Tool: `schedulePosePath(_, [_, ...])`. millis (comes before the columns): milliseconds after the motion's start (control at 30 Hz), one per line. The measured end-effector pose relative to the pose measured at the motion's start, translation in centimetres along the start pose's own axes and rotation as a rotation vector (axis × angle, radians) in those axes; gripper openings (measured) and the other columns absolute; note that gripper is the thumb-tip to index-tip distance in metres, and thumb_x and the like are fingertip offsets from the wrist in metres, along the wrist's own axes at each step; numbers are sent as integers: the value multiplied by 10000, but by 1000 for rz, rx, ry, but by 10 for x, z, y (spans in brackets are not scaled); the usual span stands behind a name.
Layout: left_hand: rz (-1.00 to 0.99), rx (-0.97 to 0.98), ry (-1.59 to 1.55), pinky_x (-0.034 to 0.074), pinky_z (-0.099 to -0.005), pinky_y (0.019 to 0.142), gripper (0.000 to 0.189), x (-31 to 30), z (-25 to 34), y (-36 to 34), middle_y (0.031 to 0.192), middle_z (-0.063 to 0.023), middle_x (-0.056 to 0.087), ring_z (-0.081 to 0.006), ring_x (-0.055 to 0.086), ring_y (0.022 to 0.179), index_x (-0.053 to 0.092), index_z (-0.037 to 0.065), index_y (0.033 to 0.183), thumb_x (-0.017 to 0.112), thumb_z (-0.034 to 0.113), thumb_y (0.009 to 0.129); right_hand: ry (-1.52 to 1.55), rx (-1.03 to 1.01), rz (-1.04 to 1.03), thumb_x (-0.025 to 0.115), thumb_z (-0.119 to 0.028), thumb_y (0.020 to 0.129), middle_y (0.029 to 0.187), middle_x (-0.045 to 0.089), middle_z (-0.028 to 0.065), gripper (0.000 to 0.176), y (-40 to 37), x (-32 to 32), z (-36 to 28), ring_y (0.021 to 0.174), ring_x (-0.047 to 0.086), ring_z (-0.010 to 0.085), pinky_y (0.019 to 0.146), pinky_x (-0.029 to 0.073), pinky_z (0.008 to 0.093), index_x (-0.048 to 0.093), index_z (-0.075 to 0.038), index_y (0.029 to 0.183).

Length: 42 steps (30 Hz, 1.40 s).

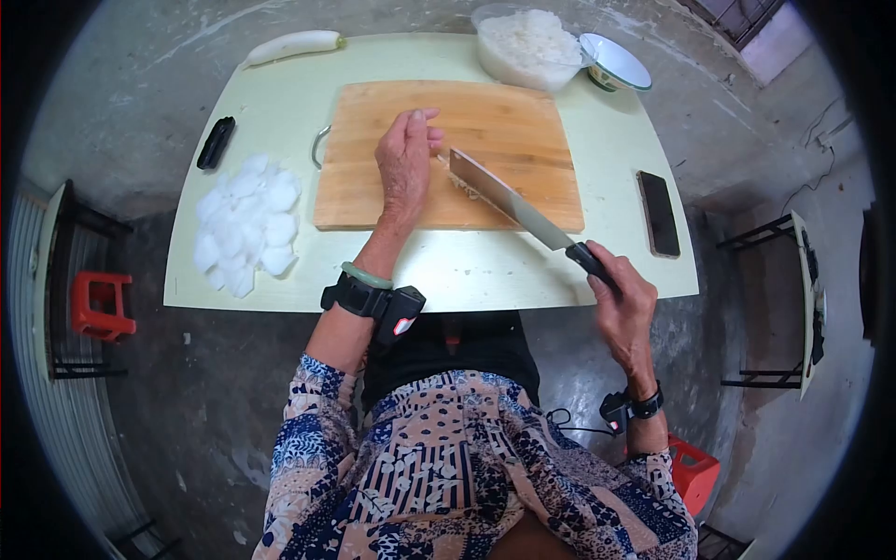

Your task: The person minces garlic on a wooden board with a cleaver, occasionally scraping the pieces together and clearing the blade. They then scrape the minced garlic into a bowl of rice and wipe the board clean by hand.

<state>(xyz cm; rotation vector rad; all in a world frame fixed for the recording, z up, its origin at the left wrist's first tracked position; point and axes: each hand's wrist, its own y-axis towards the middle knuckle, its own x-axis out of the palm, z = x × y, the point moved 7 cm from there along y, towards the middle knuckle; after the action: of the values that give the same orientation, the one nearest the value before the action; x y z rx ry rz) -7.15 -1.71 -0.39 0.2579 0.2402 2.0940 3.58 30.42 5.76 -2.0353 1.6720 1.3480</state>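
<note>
My right hand [627,303] grips the black handle of a cleaver [504,196]. Its broad blade slants up and left over the wooden cutting board [373,103]. Small pale shreds [469,190] lie on the board along the blade's edge. Just left of the blade tip, my left hand [406,159] is over the board with its fingers curled inward; whatever they may hold is hidden. To the left of the board, a pile of thin white radish slices [245,224] rests on the table.
A whole white radish [294,47] lies at the table's back left. A clear bowl of white shreds [530,49] stands at the back right, beside an enamel bowl [616,63]. A black object [216,143] lies left, a phone [659,214] right. Red stools [103,305] flank the table [448,266].
</note>
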Motion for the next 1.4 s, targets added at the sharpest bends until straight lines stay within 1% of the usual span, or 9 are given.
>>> schedulePosePath(133, [-5,12,-1,550,-296,739,387,0,-1,1,859,-99,701,-149,661,777,701,-24,1124,456,274,1087,29,44,85,667,58,887,896,684,109,445,1,-4,10,730,634,170,662,514,318,669,-70,1313])
schedulePosePath(200, [-9,10,9,549,-295,739,387,0,0,0,858,-97,701,-148,662,776,702,-23,1124,457,274,1087,-57,66,130,670,61,885,884,677,108,451,0,-7,14,715,629,168,647,509,320,669,-74,1315])
schedulePosePath(433, [-19,-3,19,547,-293,741,382,2,-1,0,845,-90,700,-143,661,771,705,-15,1124,461,275,1087,-132,5,97,692,71,858,853,671,106,489,-2,-4,8,674,633,196,624,514,336,670,-91,1319])
schedulePosePath(600, [-24,-11,18,548,-292,742,385,3,-2,1,845,-90,700,-142,661,771,706,-13,1126,458,279,1088,-128,-102,47,703,85,826,854,681,110,522,-5,2,-3,672,655,213,618,516,342,675,-97,1314])
schedulePosePath(667, [-30,-15,22,549,-292,743,386,3,-3,1,846,-90,701,-142,661,771,707,-12,1126,457,280,1089,-134,-89,45,702,89,820,864,684,117,522,-5,1,0,683,660,221,618,517,345,675,-91,1309])
schedulePosePath(767, [-27,-7,25,550,-293,746,390,2,-1,1,846,-90,701,-143,663,775,707,-12,1126,456,284,1090,-94,-45,116,691,90,834,874,680,125,502,0,-3,3,696,659,226,624,515,347,670,-82,1305])
schedulePosePath(867, [-21,-11,12,551,-294,744,389,3,2,-1,846,-91,700,-142,663,780,705,-13,1128,458,285,1090,-127,-11,97,685,92,840,873,680,118,503,6,-3,4,690,654,224,623,515,343,667,-84,1311])
schedulePosePath(1200, [-26,-17,-3,545,-290,726,373,2,4,-1,824,-87,693,-137,653,755,700,-20,1127,467,269,1085,-98,-98,31,694,78,842,846,670,114,483,3,5,0,675,643,223,627,514,347,677,-81,1298])
schedulePosePath(1400, [-17,6,1,538,-285,719,379,2,7,-2,824,-88,693,-135,646,752,701,-15,1130,464,278,1087,-154,-105,100,697,80,835,820,654,107,499,15,-2,2,664,629,223,613,503,343,676,-92,1303])
